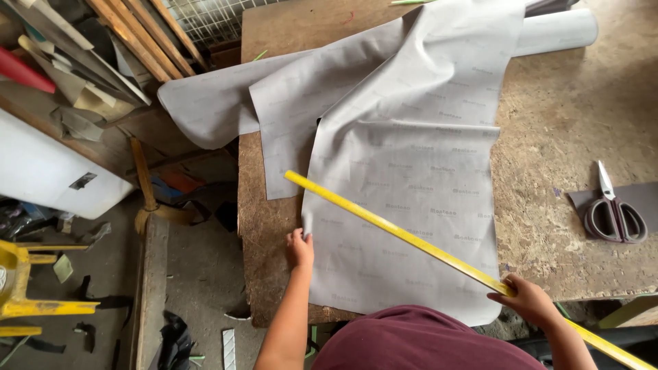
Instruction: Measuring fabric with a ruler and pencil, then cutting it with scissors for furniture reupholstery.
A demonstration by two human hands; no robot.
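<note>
Hands at work on a rough chipboard workbench (pixel 562 123), seen from a head-worn camera looking straight down. A person in a maroon top (pixel 418 339) lays a long yellow ruler (pixel 397 229) across a sheet of grey printed material (pixel 404 205) that trails off a roll (pixel 555 31) at the far edge of the bench.

The ruler's long axis runs on a diagonal, from its free end near the sheet's left border, up and to the left, down to the near right corner, where it passes beyond the bench edge. The right hand (pixel 524 300) has it there, fingers curled shut around the strip at the sheet's lower right corner. The left hand (pixel 299 248) lies flat, fingers loosely bent and holding nothing, pressing the left edge of the sheet against the board. That hand sits just below and slightly left of the ruler's free end, near it but apart; it is the closer of the two to that end.

Grey-handled scissors (pixel 615 216) rest closed on a scrap of dark material well to the right, apart from both hands. Beyond the bench's left edge, timber lengths (pixel 137 31) lean in a stack, a white panel (pixel 48 171) juts in, and offcuts litter the concrete floor (pixel 199 274).
</note>
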